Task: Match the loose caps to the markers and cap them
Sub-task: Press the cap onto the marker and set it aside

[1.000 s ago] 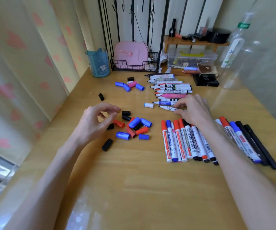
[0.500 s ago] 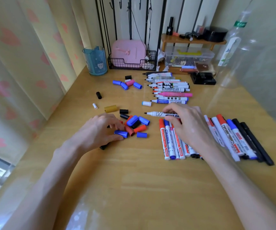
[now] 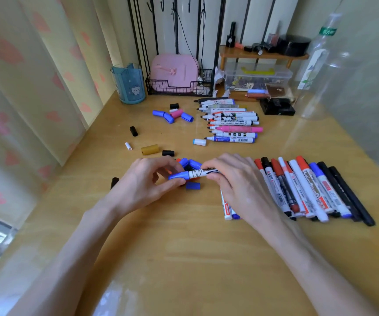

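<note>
We see the left hand and the right hand meeting over the wooden table, just above frame centre. Between them one whiteboard marker is held roughly level.

- Right hand: fingers curled round the marker barrel at its 3 o'clock end.
- Left hand: thumb and fingers pinch a blue cap at the marker's 9 o'clock end. The cap sits over the tip; we cannot tell whether it is fully seated.

Reference positions, taken from the held marker:

- 12 o'clock, just beside: a small pile of loose caps, partly hidden by the hands.
- 6 o'clock, just beside: a single blue loose cap on the table.
- 9 o'clock, past the left hand: a black cap.
- 11 o'clock: an ochre cap lying near a second black cap.
- 3 o'clock: a row of capped markers, partly under the right wrist.
- 1 o'clock, well apart: a row of uncapped markers with a white cap just beside the nearest tip
</note>
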Available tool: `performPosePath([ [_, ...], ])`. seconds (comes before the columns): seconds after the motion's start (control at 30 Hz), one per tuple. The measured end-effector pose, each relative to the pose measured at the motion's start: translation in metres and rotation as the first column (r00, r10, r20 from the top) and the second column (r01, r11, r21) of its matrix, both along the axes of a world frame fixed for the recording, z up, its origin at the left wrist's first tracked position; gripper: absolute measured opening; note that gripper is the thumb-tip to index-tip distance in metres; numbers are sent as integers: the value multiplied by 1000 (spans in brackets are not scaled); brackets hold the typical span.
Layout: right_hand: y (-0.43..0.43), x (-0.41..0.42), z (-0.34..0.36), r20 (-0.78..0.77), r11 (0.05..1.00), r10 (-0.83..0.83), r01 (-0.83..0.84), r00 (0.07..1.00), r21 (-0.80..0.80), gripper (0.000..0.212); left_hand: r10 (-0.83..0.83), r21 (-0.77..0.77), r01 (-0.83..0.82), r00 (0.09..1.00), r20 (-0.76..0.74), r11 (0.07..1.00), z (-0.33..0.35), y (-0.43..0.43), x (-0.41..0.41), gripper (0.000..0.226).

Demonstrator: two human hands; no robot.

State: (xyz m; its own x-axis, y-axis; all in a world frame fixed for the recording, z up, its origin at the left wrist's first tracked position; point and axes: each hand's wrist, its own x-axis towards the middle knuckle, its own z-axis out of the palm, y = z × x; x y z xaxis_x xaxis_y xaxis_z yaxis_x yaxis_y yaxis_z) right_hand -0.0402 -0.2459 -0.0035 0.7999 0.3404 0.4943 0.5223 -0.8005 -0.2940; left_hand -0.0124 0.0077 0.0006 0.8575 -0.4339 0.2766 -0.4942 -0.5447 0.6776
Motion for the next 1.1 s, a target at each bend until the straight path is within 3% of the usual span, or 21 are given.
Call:
performPosePath([
  [0.37,-24,6,-1,-47,989,-148,148,988,8,18,16,265,-44,994,107,963,-8,25,10,18],
  [0.53,-22,6,-3,-55,989,-148,148,987,-2,17,-16,188,-16,985,170,982,-18,0,5,26],
  [0.7,-23,5,-3,-47,988,-157,157,987,4,16,-8,208,-50,964,267,977,-28,-17,7,23],
  [0.83,-24,4,-2,-34,984,-176,176,984,13,19,92,77,-114,965,246,990,-21,-14,6,20],
  [1.1,-20,3,0,-8,986,-164,164,986,37,17,145,-18,-144,973,181,989,-9,-17,-2,19],
])
